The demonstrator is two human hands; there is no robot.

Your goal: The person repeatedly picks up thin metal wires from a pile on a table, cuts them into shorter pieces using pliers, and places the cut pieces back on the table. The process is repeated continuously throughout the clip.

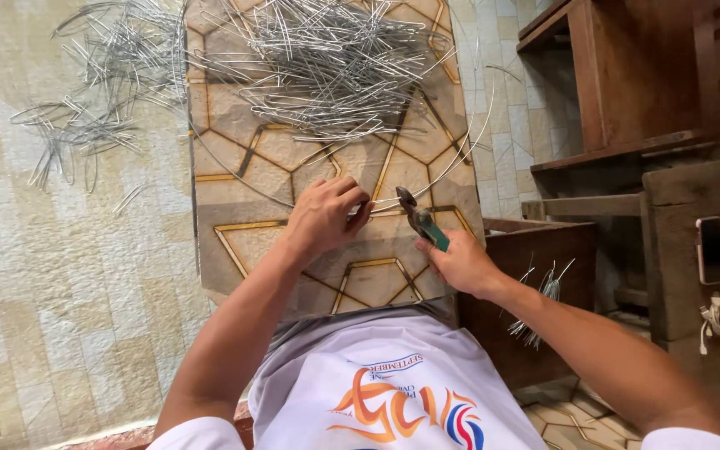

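My left hand (324, 217) pinches a thin length of silver wire (452, 162) that curves away in a long arc over the patterned board (247, 179). My right hand (460, 262) grips green-handled pliers (421, 221), whose jaws sit at the wire just right of my left fingers. A big heap of bent silver wire pieces (327, 62) lies at the far end of the board. Both hands work over the board's near half.
More bent wire pieces (85, 100) are scattered on the tiled floor to the left. A wooden box (535, 283) with a few wire pieces stands at my right, beside wooden furniture (635, 75). A phone (710, 250) and white cable rest on a ledge.
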